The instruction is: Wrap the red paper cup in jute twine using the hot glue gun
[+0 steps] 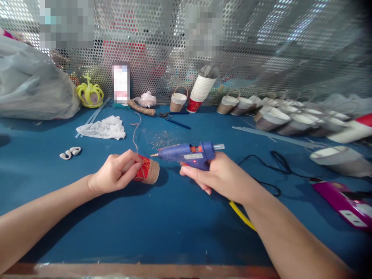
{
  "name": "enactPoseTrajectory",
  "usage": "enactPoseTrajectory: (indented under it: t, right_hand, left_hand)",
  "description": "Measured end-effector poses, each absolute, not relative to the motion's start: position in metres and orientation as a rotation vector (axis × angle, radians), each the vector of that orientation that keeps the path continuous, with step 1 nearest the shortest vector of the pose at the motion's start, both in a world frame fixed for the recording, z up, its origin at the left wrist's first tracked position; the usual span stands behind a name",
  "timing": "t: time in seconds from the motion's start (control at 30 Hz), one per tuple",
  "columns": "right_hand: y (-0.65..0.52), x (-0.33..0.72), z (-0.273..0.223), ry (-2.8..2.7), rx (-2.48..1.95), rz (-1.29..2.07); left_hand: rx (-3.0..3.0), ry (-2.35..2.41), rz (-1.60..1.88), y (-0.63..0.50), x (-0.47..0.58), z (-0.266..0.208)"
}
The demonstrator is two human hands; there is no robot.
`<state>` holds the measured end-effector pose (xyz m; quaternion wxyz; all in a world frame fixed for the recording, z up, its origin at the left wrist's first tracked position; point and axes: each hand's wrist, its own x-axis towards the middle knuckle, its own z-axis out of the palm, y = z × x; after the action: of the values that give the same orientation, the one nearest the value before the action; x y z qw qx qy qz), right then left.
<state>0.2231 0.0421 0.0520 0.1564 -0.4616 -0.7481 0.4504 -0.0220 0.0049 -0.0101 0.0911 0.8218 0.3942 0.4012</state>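
My left hand (117,172) is closed around a red paper cup (142,170) lying on its side, its base end to the right. Twine (154,172) is wrapped in a band around that base end. A loose length of twine (134,135) runs from near my fingers away across the table. My right hand (215,170) grips a blue hot glue gun (177,153) with a clear glue stick out of its back. The gun's nozzle points left, close to the cup's upper side; whether it touches I cannot tell.
Behind lie a twine hank (142,108), pliers (177,122) and stacked paper cups (202,87). Several twine-covered cups (299,120) stand at the right, near glue sticks (270,135). A purple power strip (340,201) and black cable (280,162) lie right; a crumpled white cloth (103,128) lies left.
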Motion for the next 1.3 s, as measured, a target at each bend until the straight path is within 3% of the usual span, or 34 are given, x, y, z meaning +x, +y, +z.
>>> enactPoseTrajectory:
  t: [0.23, 0.57, 0.77, 0.9, 1.03, 1.3]
  right_hand:
    - [0.081, 0.225, 0.040, -1.790, -1.367, 1.123]
    - [0.142, 0.206, 0.007, -1.902, -1.810, 0.880]
    - [0.139, 0.189, 0.020, -2.048, -1.802, 0.567]
    - [0.106, 0.160, 0.028, -2.295, -1.508, 0.838]
    - [0.078, 0.134, 0.025, -2.119, -0.959, 1.639]
    - [0.073, 0.154, 0.038, -1.688, -0.851, 1.536]
  left_hand:
    - [2.468, 1.201, 1.239, 0.004, -0.021, -0.013]
    - [2.738, 1.062, 1.290, 0.002, -0.022, -0.012]
    - [2.775, 1.005, 1.284, 0.001, -0.021, -0.012]
    - [2.773, 0.983, 1.252, 0.001, -0.021, -0.012]
    - [2.761, 0.952, 1.231, 0.000, -0.020, -0.012]
    - [2.132, 1.345, 1.209, -0.004, -0.017, -0.009]
